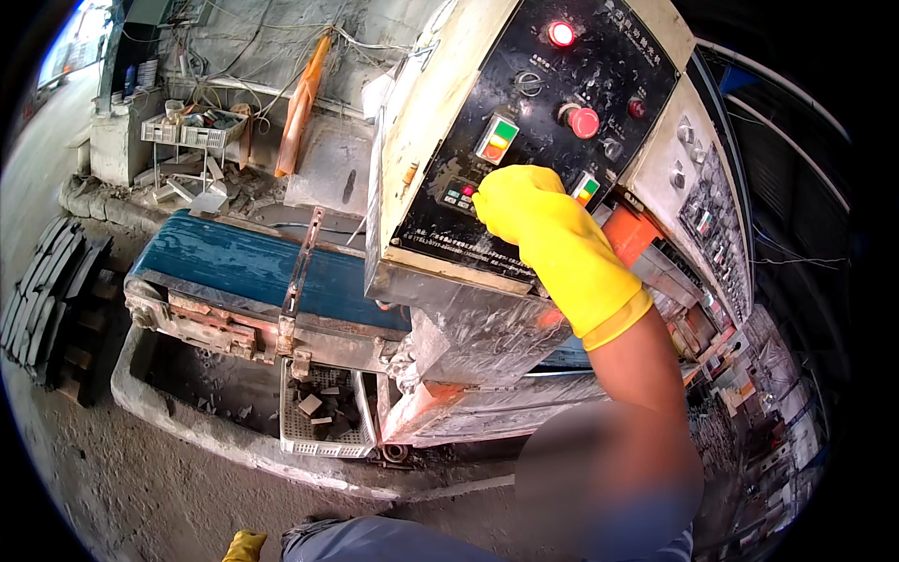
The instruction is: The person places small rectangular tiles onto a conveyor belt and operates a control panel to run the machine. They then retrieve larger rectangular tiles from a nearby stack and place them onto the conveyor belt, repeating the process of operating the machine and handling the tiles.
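Right hand (534, 220) in a yellow glove presses fingertips, curled narrow, against the black control panel (552, 112). Left hand (245, 546) sits way below it; can't tell its grip.

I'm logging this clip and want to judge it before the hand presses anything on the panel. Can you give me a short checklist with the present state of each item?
1. Right hand gloved and at the black control panel: ok, fingers reach the small button cluster.
2. Which button the fingers touch: cannot tell, the glove covers them.
3. Red indicator lamp lit: ok.
4. Red mushroom button free to reach: ok, nothing covers it.
5. Blue conveyor belt free of pieces: ok on the stretch in view; the part under the panel housing is hidden.
6. Left hand away from the machine: ok, low at the picture's lower edge.
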A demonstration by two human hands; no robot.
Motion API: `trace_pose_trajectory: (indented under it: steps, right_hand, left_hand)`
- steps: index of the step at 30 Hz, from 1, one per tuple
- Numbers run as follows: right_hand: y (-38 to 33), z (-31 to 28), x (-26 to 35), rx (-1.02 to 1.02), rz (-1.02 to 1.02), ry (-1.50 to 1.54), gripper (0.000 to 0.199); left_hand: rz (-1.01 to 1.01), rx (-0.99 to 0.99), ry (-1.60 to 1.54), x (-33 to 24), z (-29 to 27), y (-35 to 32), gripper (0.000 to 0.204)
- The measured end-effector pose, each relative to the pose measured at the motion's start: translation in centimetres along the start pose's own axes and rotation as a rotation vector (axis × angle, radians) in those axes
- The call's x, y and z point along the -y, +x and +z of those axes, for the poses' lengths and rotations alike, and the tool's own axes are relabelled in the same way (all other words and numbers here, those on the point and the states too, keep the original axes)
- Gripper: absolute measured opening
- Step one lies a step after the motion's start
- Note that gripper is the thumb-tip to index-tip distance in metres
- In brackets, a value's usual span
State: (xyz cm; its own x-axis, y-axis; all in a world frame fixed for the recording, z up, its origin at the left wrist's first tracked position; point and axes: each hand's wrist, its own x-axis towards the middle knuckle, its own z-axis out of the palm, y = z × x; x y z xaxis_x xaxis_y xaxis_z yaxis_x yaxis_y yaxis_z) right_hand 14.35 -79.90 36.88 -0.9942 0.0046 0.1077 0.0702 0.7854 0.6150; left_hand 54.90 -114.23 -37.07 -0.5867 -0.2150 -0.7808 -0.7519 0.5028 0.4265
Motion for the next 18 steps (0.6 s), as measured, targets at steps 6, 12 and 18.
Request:
trace_pose_trajectory:
  steps: [6,12,18]
  right_hand:
    - [-0.7,-2.3,1.6,0.060,-0.123,-0.157,0.033]
    - [-0.6,-1.6,0.7,0.018,-0.086,-0.165,0.029]
    - [-0.1,2.2,0.2,-0.244,-0.246,-0.268,0.017]
  left_hand:
    - [-0.114,-0.035,-0.045,-1.8,-1.5,-2.7,0.053]
    - [-0.043,-0.001,-0.016,-1.9,0.1,-0.4,0.052]
    - [-0.096,0.051,0.085,-5.3,-0.9,-1.9,0.046]
